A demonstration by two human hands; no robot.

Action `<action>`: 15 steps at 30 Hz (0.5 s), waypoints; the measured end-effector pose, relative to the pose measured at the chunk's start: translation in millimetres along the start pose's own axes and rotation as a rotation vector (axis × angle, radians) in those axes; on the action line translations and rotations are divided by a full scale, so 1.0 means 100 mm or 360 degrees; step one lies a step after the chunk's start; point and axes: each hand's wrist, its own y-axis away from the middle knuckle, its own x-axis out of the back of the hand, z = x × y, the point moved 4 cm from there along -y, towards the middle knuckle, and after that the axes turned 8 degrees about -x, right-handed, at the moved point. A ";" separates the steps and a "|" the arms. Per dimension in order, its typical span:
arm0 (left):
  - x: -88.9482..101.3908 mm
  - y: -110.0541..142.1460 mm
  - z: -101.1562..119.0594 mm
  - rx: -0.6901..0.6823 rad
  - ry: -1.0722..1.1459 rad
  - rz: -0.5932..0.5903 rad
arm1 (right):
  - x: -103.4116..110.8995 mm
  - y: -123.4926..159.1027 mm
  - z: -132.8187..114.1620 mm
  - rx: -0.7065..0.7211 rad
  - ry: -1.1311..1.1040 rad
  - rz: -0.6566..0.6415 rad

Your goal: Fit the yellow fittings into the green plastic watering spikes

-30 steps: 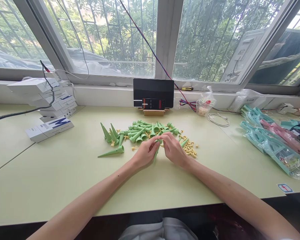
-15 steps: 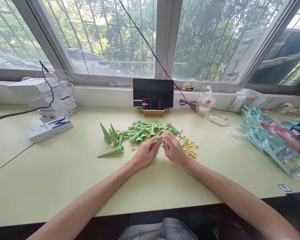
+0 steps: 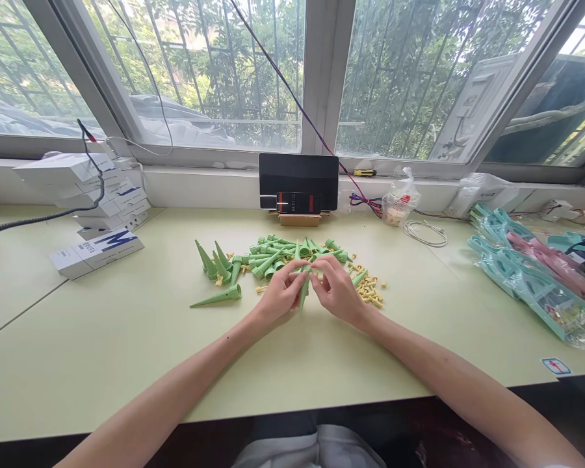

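Note:
Above the table, in front of the pile, my left hand [image 3: 281, 290] is closed around a green plastic watering spike [image 3: 304, 296], whose tapered tip points down toward me. My right hand [image 3: 335, 287] has its fingertips pinched together against the spike's upper part. What sits between those fingertips is hidden. Behind both hands lies a heap of green spikes [image 3: 268, 257]. Small yellow T-shaped plastic pieces [image 3: 372, 291] are scattered right of my right hand. To the left, several spikes stand on their wide ends, and one spike [image 3: 217, 297] lies on its side.
White boxes [image 3: 110, 188] are stacked at the left back. A phone [image 3: 298, 203] leans on a black screen [image 3: 297, 170] at the window. A knotted plastic bag [image 3: 400, 200] and a coiled white cable [image 3: 425, 234] lie behind right. Bagged teal plastic items [image 3: 531, 273] cover the far right.
The spike has turned more upright, its tip shifting slightly. My right fingers have curled lower along its side, while my left hand keeps its hold.

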 end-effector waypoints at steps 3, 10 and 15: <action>0.03 -0.01 -0.01 0.0045 0.0083 0.0079 | -0.01 0.01 0.00 0.0007 0.0050 -0.0022; 0.09 -0.02 -0.06 0.0106 0.0195 0.0175 | -0.01 0.01 0.00 0.0030 0.0141 -0.0044; 0.09 -0.03 -0.06 0.0134 0.0322 0.0202 | 0.00 0.00 0.01 0.0024 0.0218 -0.0032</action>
